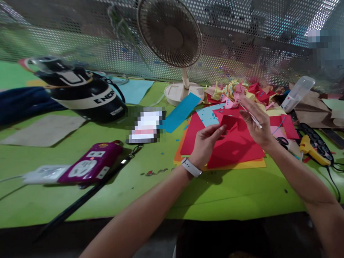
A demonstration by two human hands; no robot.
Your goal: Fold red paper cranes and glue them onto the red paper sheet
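Observation:
My left hand (205,143), with a white band at the wrist, pinches a small folded piece of red paper (229,122) between thumb and fingers. Just right of it, my right hand (258,120) is closed around a slim white pen-like stick (255,120); its exact kind is unclear. The stick's upper end is near the fingertips, apart from the folded piece. Below both hands lies a stack of red sheets (232,154) with orange and yellow edges showing. A light blue sheet with punched holes (208,115) rests on the stack's far side.
Behind the stack are a heap of folded paper scraps (232,91) and a desk fan (184,87). A yellow glue gun (311,150) and clear bottle (299,92) are at right. Leftward lie a blurred phone (146,124), purple power strip (91,163), black jug (86,96) and blue strip (182,111).

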